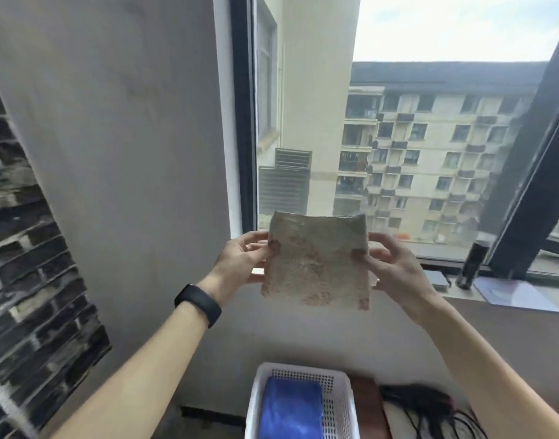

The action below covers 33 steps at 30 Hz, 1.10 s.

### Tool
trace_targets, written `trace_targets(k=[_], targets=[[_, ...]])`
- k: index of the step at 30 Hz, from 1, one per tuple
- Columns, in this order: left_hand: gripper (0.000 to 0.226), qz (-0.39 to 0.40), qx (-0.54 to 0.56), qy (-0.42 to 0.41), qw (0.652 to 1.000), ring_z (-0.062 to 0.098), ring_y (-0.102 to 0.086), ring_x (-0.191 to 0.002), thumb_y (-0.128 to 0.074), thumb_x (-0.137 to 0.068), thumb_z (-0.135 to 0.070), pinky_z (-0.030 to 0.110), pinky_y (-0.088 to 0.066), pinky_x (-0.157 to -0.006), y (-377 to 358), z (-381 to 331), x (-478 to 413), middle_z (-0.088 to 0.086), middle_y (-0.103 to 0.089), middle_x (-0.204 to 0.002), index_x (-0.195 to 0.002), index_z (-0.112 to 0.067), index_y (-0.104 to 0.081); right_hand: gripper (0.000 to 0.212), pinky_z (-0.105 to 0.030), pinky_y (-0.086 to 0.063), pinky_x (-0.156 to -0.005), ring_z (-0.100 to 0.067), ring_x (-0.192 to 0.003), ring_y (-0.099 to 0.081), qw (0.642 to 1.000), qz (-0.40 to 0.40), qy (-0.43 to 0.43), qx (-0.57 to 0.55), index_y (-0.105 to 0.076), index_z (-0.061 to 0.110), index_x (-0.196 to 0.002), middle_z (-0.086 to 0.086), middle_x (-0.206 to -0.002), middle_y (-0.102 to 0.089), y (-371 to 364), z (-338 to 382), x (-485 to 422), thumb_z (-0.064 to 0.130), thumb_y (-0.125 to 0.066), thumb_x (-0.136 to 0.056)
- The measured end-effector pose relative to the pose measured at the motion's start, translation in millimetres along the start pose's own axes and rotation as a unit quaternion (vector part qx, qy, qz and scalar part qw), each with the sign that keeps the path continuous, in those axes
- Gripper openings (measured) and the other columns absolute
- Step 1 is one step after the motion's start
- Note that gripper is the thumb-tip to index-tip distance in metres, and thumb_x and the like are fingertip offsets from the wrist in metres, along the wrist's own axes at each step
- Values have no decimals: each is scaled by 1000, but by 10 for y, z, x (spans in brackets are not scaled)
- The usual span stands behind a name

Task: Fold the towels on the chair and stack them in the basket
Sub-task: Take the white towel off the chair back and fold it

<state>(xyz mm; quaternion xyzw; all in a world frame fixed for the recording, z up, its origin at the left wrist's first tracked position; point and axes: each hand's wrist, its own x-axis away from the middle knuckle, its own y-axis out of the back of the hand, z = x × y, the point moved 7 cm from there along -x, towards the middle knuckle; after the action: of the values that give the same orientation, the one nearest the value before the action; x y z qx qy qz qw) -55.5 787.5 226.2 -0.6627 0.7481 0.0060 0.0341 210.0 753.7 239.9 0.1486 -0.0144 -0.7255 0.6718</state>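
From my feed, I take the beige towel (316, 259) as the landmark: it hangs flat and raised in front of the window (398, 122), roughly square, its top edge curling slightly toward me. To the towel's left, my left hand (240, 261) is clamped on its left edge near the upper corner, thumb on the near face and fingers behind the cloth. A black wristband (198, 304) sits on that wrist, lower left of the towel. To the towel's right, my right hand (395, 267) pinches the right edge at about the same height, thumb in front, fingers wrapped behind. The towel is stretched between the two hands, touching nothing else. Well below the towel, a white perforated basket (341, 391) stands at the bottom of the view with a folded blue towel (291, 407) lying inside it. Right of the towel, on the windowsill (519, 293), a dark cylindrical object (471, 261) stands upright.
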Motion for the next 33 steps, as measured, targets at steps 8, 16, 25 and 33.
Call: trace_targets(k=[8, 16, 25, 33], targets=[[23, -1, -16, 121, 992, 22, -69, -90, -72, -88, -24, 43, -58, -76, 250, 1559, -741, 6, -72, -106, -110, -19, -69, 28, -29, -56, -59, -16, -93, -71, 989, 14, -146, -1, -64, 34, -115, -4, -104, -74, -503, -1513, -451, 19, -70, -92], [26, 1, -30, 352, 935, 11, -60, -70, -63, -95, -16, 17, -49, -48, 268, 3466, -691, 9, -65, -104, -119, -5, -62, 23, -36, -56, -63, -18, -95, -71, 928, 25, -372, 1, -65, 25, -116, -7, -110, -71, -1073, -3472, -79, 16, -65, -95], [8, 18, -150, 449, 881, 26, -65, -103, -57, -95, -39, 48, -54, -92, 323, 5056, -570, 1, -69, -103, -89, -35, -60, 34, -27, -53, -74, -10, -97, -61, 884, 78, -453, 83, -49, 22, -133, 4, -115, -58, -1449, -4913, 3, 25, -57, -100], [34, 53, -290, 442, 847, 27, -62, -107, -48, -99, -41, 32, -50, -88, 256, 5349, -550, 4, -67, -116, -125, -22, -58, 43, -47, -55, -95, -21, -105, -65, 852, 83, -510, 87, -47, 23, -140, -2, -123, -63, -1491, -5514, 244, 31, -57, -99]])
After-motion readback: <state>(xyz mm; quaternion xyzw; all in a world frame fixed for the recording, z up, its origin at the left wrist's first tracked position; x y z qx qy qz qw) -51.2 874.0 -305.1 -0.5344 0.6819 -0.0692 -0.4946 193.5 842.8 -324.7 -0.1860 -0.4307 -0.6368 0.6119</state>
